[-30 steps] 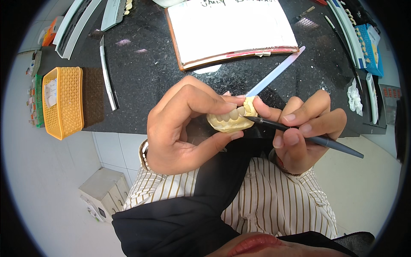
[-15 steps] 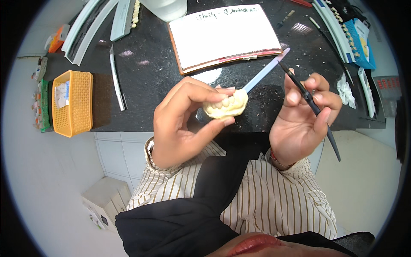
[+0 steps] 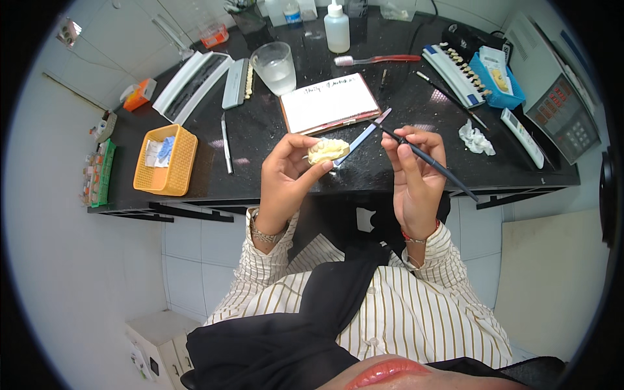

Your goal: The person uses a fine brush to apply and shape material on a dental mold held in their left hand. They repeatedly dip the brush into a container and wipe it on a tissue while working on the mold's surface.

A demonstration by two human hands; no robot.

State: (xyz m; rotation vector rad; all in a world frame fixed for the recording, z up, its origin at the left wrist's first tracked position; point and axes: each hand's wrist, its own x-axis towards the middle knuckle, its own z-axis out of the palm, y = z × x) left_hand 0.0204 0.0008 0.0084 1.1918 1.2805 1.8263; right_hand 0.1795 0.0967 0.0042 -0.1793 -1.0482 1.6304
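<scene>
My left hand (image 3: 284, 174) pinches a pale yellow dental cast (image 3: 328, 151) between thumb and fingers, with its row of teeth showing. My right hand (image 3: 416, 175) is closed around a slim black pointed tool (image 3: 434, 164), perhaps a brush. Its fine tip points up and left, and its thick end slants down to the right. Tip and cast are apart. Beneath the hands, a flat blue-and-lilac strip (image 3: 365, 138) lies on the dark table, partly behind the cast. Just beyond it is a white pad (image 3: 330, 104) with handwriting along its top.
A yellow basket (image 3: 166, 179) stands at the left, near a thin silver-and-black tool (image 3: 226, 146). Behind are a glass of water (image 3: 274, 70), a squeeze bottle (image 3: 337, 31) and a toothbrush (image 3: 380, 60). Tooth shade guides (image 3: 455, 75), crumpled tissue (image 3: 476, 139) and a white remote (image 3: 522, 138) lie right.
The view has widened, showing more of the table's back. Both hands appear smaller and nearer each other. Cast and black tool remain held, and the tool now lies at a flatter slant.
</scene>
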